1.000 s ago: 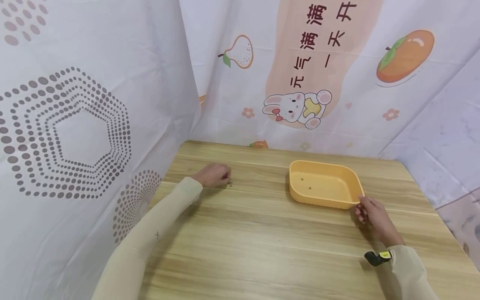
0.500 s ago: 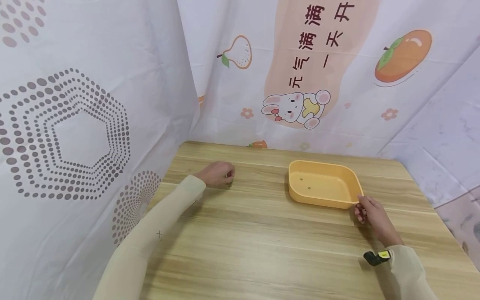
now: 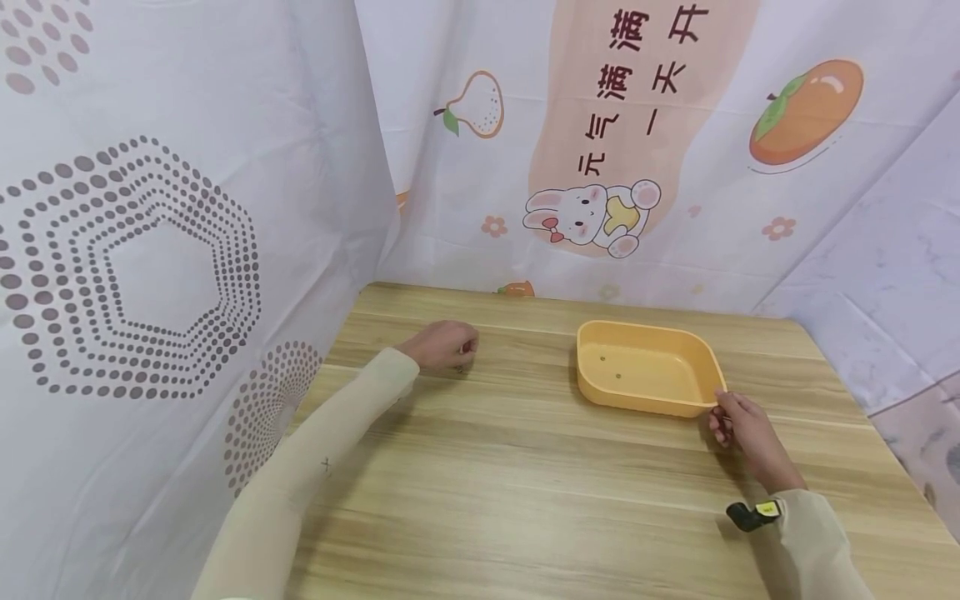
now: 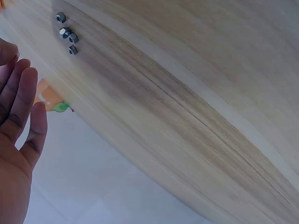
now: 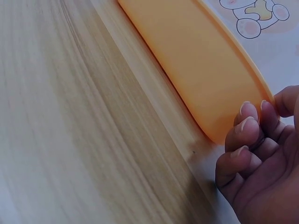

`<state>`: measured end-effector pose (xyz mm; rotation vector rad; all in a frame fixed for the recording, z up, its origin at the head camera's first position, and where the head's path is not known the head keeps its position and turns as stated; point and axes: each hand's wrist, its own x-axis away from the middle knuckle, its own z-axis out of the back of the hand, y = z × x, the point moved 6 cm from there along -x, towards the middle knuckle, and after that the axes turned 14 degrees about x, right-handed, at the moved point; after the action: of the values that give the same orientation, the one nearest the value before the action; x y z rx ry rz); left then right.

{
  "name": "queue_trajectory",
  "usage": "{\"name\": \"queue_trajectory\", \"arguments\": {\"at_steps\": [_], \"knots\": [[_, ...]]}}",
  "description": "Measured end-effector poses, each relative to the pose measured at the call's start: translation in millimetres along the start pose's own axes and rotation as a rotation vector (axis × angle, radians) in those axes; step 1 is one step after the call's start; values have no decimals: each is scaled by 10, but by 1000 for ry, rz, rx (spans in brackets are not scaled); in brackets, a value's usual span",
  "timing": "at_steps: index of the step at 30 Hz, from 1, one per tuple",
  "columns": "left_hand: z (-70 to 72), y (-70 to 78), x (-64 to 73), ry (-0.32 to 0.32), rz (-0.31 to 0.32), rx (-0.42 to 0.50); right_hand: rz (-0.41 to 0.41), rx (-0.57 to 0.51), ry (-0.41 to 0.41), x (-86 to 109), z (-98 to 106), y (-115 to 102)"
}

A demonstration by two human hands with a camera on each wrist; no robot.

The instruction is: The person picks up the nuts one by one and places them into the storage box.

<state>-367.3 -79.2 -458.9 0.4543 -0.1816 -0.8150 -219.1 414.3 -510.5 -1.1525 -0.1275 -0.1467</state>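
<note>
My left hand [image 3: 442,344] hovers just above the table near several small metal hex nuts [image 4: 64,32]. In the left wrist view its thumb and forefinger tips come together at the left edge, the other fingers nearly straight. Whatever lies between those tips is hidden. My right hand [image 3: 753,437] grips the near right corner of a yellow-orange plastic tray [image 5: 201,60], thumb on the rim and fingers curled below it. Two tiny nuts [image 3: 602,359] lie apart on the tray's floor, toward its left side.
A wood-grain table [image 3: 480,500] carries everything. Behind it hangs a white printed cloth [image 3: 450,208], and another patterned cloth [image 3: 300,167] borders the left side. On the right cuff sits a small black device [image 3: 750,517].
My left hand has shifted slightly right and away from me, past the nuts on the table. The right hand and the tray stay in place.
</note>
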Motion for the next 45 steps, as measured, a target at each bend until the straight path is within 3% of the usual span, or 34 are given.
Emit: {"name": "queue_trajectory", "arguments": {"at_steps": [11, 31, 45], "knots": [[19, 127, -97, 19, -37, 1, -2, -22, 7, 18, 6, -10], [24, 326, -252, -14, -83, -49, 34, -4, 2, 51, -23, -51], [-18, 436, -334, -12, -137, -68, 7, -27, 4, 20, -3, -8]]}}
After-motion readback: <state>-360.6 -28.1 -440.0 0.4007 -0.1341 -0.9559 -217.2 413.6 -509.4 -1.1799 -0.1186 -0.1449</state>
